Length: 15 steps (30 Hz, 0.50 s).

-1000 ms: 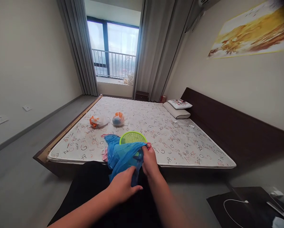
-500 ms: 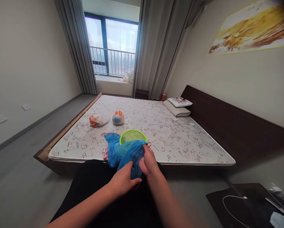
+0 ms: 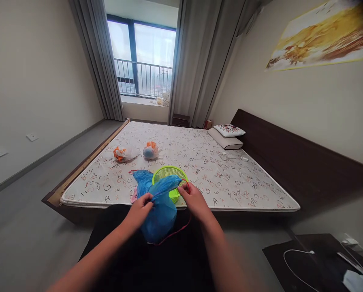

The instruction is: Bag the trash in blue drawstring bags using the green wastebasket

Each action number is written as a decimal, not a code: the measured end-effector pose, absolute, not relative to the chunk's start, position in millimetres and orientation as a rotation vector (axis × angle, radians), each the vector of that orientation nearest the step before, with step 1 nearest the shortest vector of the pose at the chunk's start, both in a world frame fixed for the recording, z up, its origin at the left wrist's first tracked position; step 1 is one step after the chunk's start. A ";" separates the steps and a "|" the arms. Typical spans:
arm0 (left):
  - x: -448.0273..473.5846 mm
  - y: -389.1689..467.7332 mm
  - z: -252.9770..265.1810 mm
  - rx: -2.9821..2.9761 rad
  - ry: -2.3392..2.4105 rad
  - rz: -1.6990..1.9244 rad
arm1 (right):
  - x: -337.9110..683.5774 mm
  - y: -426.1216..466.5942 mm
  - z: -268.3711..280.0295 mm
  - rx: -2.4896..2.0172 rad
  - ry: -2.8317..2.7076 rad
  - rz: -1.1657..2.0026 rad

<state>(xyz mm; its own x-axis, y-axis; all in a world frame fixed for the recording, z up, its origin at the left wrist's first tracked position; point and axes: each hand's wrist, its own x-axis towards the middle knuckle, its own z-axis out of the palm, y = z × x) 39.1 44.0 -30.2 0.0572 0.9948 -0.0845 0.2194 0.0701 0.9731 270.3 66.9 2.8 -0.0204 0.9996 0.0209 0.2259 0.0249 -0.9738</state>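
A blue plastic drawstring bag hangs over my lap, its neck gathered and stretched toward the right. My left hand is closed on the bag's left side below the neck. With fingertips pinched, my right hand holds the red drawstring at the bag's neck; a length of the cord loops down below. Just behind the bag is a green mesh basket, partly covered by it. Another crumpled blue plastic bag lies left of the basket, with a bit of pink cloth beside it.
A bare letter-printed mattress lies before me. Two knotted bags, a white-and-orange one and a rounder one, sit farther back. Pillows rest by the headboard. A dark side table with a cable stands lower right.
My left hand has moved up and left along the bag. My right hand has shifted from the bag's edge to its red cord, and the bag's neck is now drawn narrow.
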 end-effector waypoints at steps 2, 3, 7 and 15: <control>28.3 50.7 -27.6 1.137 1.328 1.051 | 279.0 67.9 4.9 -1.340 -1.489 1.092; 21.9 54.1 -26.1 1.056 1.323 1.080 | 283.7 68.6 5.6 -1.346 -1.499 1.085; -5.6 64.7 -17.9 0.896 1.376 1.196 | 303.7 72.0 6.5 -1.445 -1.446 0.937; -41.1 74.4 -5.3 0.984 1.447 1.291 | 327.8 76.5 0.3 -1.541 -1.474 0.846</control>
